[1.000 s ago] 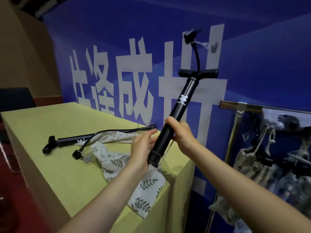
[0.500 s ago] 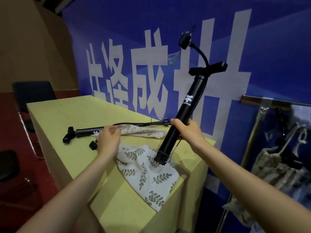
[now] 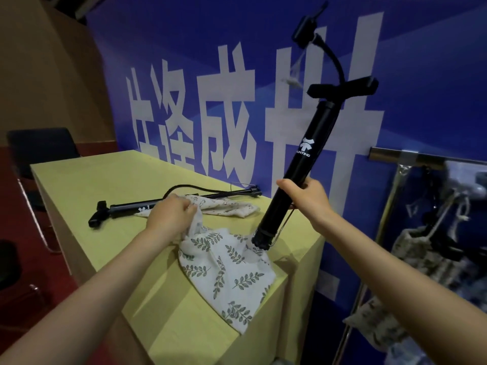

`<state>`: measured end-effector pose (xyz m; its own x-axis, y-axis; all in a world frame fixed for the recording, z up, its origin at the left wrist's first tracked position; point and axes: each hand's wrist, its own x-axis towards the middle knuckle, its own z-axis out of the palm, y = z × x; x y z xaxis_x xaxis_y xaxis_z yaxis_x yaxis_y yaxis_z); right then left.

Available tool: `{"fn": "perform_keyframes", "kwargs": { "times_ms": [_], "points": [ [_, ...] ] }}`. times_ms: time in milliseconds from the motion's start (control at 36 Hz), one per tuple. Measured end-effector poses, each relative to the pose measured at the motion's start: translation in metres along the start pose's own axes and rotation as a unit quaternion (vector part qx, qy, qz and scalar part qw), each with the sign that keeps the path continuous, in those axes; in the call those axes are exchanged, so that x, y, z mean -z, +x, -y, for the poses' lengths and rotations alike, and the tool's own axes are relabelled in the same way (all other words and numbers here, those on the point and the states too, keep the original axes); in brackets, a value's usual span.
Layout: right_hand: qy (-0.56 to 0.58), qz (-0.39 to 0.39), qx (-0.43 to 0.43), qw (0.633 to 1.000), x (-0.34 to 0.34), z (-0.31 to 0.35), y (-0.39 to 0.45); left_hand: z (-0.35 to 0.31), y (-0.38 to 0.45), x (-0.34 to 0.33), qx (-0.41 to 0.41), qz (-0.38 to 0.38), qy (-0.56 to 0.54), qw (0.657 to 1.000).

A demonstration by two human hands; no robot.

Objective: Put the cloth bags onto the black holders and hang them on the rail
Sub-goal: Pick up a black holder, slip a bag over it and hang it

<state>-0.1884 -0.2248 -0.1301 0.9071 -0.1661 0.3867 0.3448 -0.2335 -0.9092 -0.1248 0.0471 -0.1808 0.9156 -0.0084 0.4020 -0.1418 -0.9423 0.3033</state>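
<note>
Hands are both busy. Right hand [image 3: 307, 197] grips the black holder [image 3: 297, 167], tilted, its low end over the leaf bag [image 3: 232, 275] on the bench [image 3: 105, 175]. Left hand [image 3: 171, 216] pinches the bag's top.

two black holders [image 3: 303, 164], two cloth bags [image 3: 229, 270]

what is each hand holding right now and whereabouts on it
Right hand grips the upright black holder on its lower barrel. Left hand pinches the leaf-print cloth bag at its gathered upper edge.
</note>
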Motion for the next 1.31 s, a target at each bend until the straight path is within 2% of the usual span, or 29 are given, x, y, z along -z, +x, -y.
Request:
{"fn": "perform_keyframes", "kwargs": {
  "times_ms": [111, 167, 222, 278, 306, 333, 389, 444, 500, 528, 583, 667, 778, 833, 944, 1028, 1111, 1194, 1250, 1306],
  "points": [
    [0.018, 0.027, -0.004, 0.999, 0.009, 0.005, 0.001, -0.011, 0.006, 0.028, -0.081, 0.141, 0.046, 0.986],
    [0.014, 0.042, -0.004, 0.999, 0.012, 0.006, 0.0, -0.014, 0.008, 0.041, -0.09, 0.122, 0.053, 0.987],
    [0.003, 0.048, 0.002, 0.999, 0.013, 0.005, -0.002, -0.02, 0.005, 0.051, -0.087, 0.051, 0.011, 0.995],
    [-0.012, 0.05, 0.01, 0.999, 0.013, 0.004, -0.002, -0.028, 0.003, 0.057, -0.058, 0.026, -0.166, 0.984],
    [-0.022, 0.054, 0.014, 0.998, 0.013, 0.004, -0.002, -0.033, 0.003, 0.058, -0.033, 0.038, -0.283, 0.958],
    [-0.033, 0.059, 0.017, 0.998, 0.014, 0.005, -0.002, -0.037, 0.004, 0.06, -0.004, 0.056, -0.395, 0.917],
    [-0.053, 0.074, 0.021, 0.996, 0.018, 0.008, -0.001, -0.048, 0.008, 0.063, 0.054, 0.064, -0.578, 0.812],
    [-0.064, 0.08, 0.025, 0.994, 0.024, 0.014, 0.002, -0.059, 0.014, 0.071, 0.095, 0.039, -0.695, 0.712],
    [-0.067, 0.073, 0.026, 0.995, 0.03, 0.02, 0.006, -0.072, 0.018, 0.081, 0.113, 0.029, -0.745, 0.657],
    [-0.068, 0.066, 0.029, 0.995, 0.035, 0.023, 0.008, -0.079, 0.022, 0.085, 0.114, 0.032, -0.753, 0.647],
    [-0.062, 0.044, 0.03, 0.997, 0.041, 0.031, 0.012, -0.089, 0.026, 0.09, 0.113, 0.029, -0.745, 0.657],
    [-0.014, -0.001, 0.043, 0.999, 0.054, 0.049, 0.02, -0.109, 0.031, 0.089, 0.096, 0.026, -0.692, 0.715],
    [0.063, -0.036, 0.051, 0.996, 0.058, 0.074, 0.026, -0.135, 0.023, 0.076, 0.055, 0.117, -0.654, 0.745],
    [0.099, -0.037, 0.037, 0.994, 0.05, 0.077, 0.026, -0.143, 0.014, 0.069, 0.039, 0.136, -0.63, 0.763],
    [0.134, -0.061, 0.028, 0.989, 0.03, 0.067, 0.022, -0.147, 0.003, 0.065, -0.02, 0.09, -0.553, 0.828],
    [0.151, -0.091, 0.036, 0.984, 0.021, 0.058, 0.02, -0.141, -0.004, 0.071, -0.068, 0.08, -0.516, 0.85],
    [0.167, -0.102, 0.04, 0.98, 0.011, 0.053, 0.017, -0.134, -0.009, 0.079, -0.107, 0.106, -0.528, 0.835],
    [0.169, -0.091, 0.047, 0.98, -0.002, 0.052, 0.013, -0.132, -0.013, 0.085, -0.106, 0.107, -0.583, 0.798],
    [0.17, -0.062, 0.049, 0.982, -0.008, 0.054, 0.009, -0.135, -0.015, 0.09, -0.076, 0.099, -0.644, 0.754],
    [0.158, -0.009, 0.046, 0.986, -0.013, 0.057, 0.004, -0.138, -0.014, 0.093, -0.025, 0.101, -0.715, 0.691]
  ]
}}
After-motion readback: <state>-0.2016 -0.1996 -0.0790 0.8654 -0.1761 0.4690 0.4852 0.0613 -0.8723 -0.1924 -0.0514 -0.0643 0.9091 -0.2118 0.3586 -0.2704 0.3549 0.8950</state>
